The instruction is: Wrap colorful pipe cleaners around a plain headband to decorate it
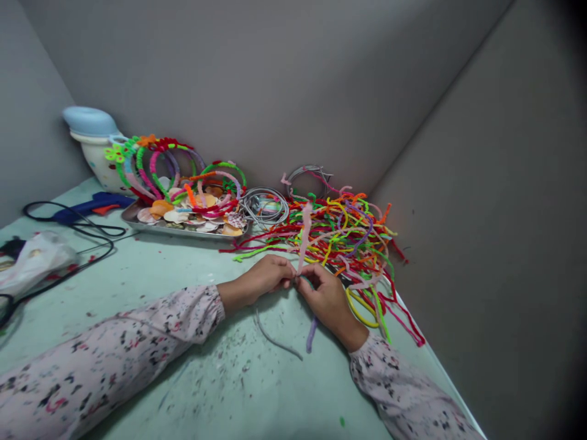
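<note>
My left hand (pixel 274 274) and my right hand (pixel 328 296) meet over the table, fingertips pinched together. A fuzzy light-pink pipe cleaner (pixel 305 235) stands upright out of the pinch. Below my right hand hangs the end of a purple pipe cleaner (pixel 312 335); its upper part is hidden behind the hand. A thin grey wire (pixel 275 341) curves beneath my left hand, and whether it joins the held piece cannot be made out. A bit of teal shows between my right fingers. The exact spot where the strands meet is covered by fingertips.
A tangled pile of coloured pipe cleaners (pixel 339 229) lies just beyond my right hand. Behind stand a metal tray (pixel 183 231) of shells and wrapped headbands, and a coil of grey wire (pixel 247 208). A blue glue gun (pixel 76 211), black cord (pixel 107 244) and plastic bag (pixel 39 263) are left.
</note>
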Demonstrator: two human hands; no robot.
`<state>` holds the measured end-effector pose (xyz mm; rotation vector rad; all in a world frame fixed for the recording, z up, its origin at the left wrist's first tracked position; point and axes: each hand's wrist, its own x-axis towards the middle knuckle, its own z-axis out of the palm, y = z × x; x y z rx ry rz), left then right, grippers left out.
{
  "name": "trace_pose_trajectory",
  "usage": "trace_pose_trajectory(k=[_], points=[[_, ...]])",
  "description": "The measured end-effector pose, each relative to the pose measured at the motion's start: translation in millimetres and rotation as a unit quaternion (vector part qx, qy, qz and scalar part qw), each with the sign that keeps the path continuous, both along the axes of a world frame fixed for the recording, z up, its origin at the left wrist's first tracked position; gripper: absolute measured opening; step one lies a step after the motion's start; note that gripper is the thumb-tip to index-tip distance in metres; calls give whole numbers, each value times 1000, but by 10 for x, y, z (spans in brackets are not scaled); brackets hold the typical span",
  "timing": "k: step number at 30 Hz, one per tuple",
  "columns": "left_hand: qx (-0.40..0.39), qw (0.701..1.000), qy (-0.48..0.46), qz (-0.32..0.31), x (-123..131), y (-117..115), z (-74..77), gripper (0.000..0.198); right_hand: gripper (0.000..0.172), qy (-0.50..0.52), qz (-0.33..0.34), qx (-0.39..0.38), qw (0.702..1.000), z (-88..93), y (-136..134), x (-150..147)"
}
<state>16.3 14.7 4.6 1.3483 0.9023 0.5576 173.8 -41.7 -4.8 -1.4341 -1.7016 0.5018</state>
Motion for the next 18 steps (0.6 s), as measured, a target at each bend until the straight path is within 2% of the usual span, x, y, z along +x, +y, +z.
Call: trace_pose_trajectory(k=[6, 13, 18], points=[[18, 1000, 10, -4, -1, 1, -15, 16, 11, 24, -13, -26, 999, -12, 2, -9], [36, 999, 35, 5, 4, -24, 33, 20, 11, 56, -21, -47, 997, 15, 9, -20], [22, 999, 23, -4, 5, 2, 14, 21, 10, 62, -19, -57, 996, -1, 9, -8]])
